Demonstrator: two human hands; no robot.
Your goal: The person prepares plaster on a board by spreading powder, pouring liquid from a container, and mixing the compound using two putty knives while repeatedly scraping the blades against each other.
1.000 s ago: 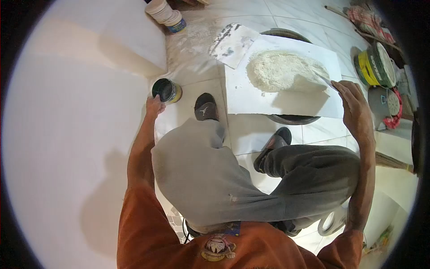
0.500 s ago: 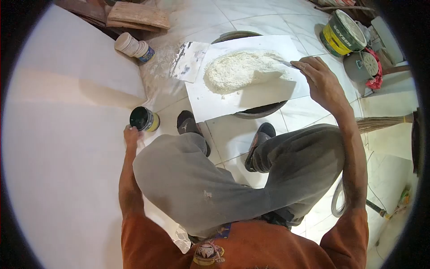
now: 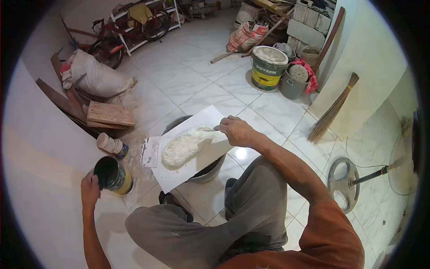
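Note:
My left hand is closed on the rim of a dark paint can with a yellow label. The can tilts, its dark mouth facing me. In my right hand is a putty knife, its thin blade at the far edge of a white powder mound; most of its handle is hidden. The mound lies on a white board resting across a dark round basin. A paint-smeared white sheet sits at the board's left edge.
Small white tubs lie by the left wall, near wooden boards and a white sack. A lidded green-yellow bucket and grey pail stand ahead right. A broom leans on the right wall; a bicycle is behind.
My view has tipped up, showing more of the room. The can now looks nearer and more tilted in my left hand. My right hand still holds the knife at the powder.

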